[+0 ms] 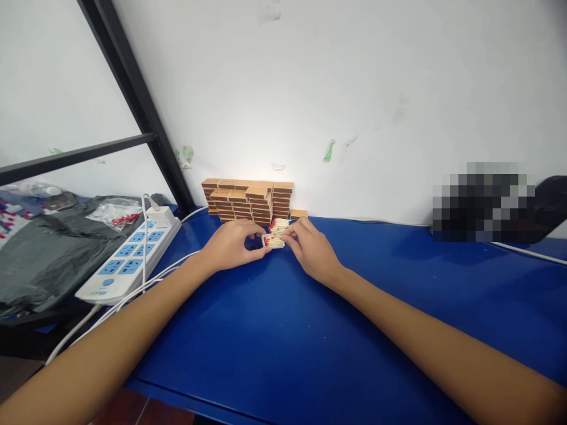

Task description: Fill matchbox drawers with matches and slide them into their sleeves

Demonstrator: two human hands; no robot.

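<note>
A small white tray [277, 247] of red-tipped matches sits between the two hands near the back of the blue worktop [283, 330]. Its left end lies in the gap between the thumb and forefinger of the left hand [234, 245], the fingers clamped on it, thumb on the near side and forefinger on the far side. At the tray's right end, the thumb and forefinger of the right hand [313, 248] are drawn close together, their tips right by the plain ends of the matches; I cannot tell whether they pinch a matchstick. Just behind the tray, beyond both sets of fingertips, lies a heap of loose matches [279, 224], heads to the left. Farther back, stacked matchboxes [239, 200] stand by the wall [363, 88], and a single matchbox [299, 213] lies to their right, behind the right hand
</note>
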